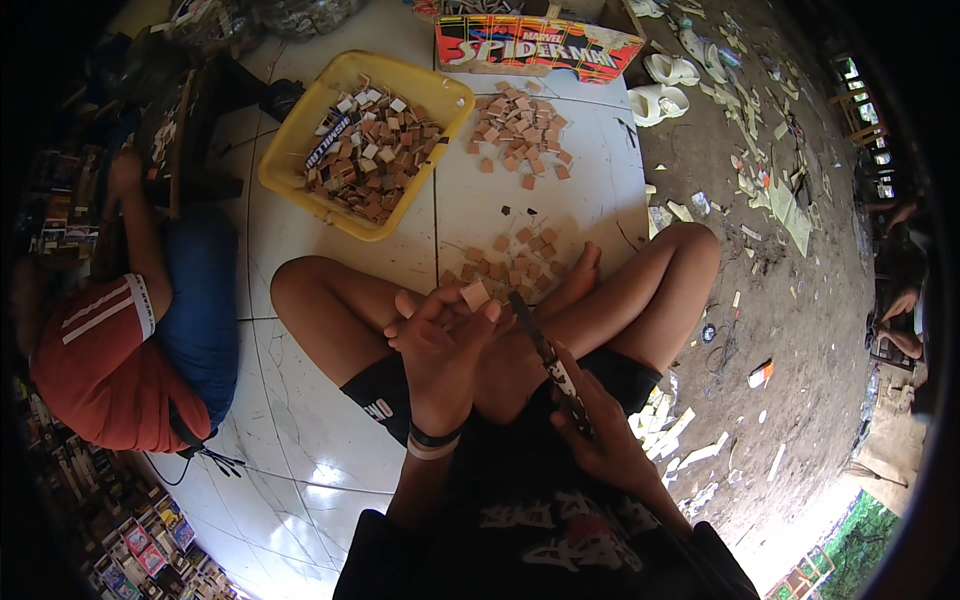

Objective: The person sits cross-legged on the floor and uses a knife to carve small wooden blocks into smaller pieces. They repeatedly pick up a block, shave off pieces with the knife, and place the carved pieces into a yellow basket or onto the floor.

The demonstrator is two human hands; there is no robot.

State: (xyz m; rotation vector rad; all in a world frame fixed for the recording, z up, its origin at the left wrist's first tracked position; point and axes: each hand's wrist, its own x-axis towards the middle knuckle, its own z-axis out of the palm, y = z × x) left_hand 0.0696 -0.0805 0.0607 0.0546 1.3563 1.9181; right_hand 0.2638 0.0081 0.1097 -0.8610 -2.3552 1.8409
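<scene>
My left hand point(440, 345) is closed, pinching a small light-brown square piece point(475, 294) between thumb and fingers. In my right hand point(602, 425) is a knife point(537, 335) with a narrow dark blade and a dark, pale-patterned handle. The blade points away from me, its tip just right of the square piece and apart from it. Beyond my hands, between my crossed legs, loose brown squares point(520, 265) lie scattered on the white tiled floor point(345, 430); my left hand hides some of that pile.
A yellow tub point(270, 170) of square pieces stands ahead left. More brown squares point(520, 125) are heaped near a box with a printed red front point(540, 47). White clogs point(658, 104) sit beyond the tile edge on littered dirt. A person in a red shirt point(100, 350) sits at left.
</scene>
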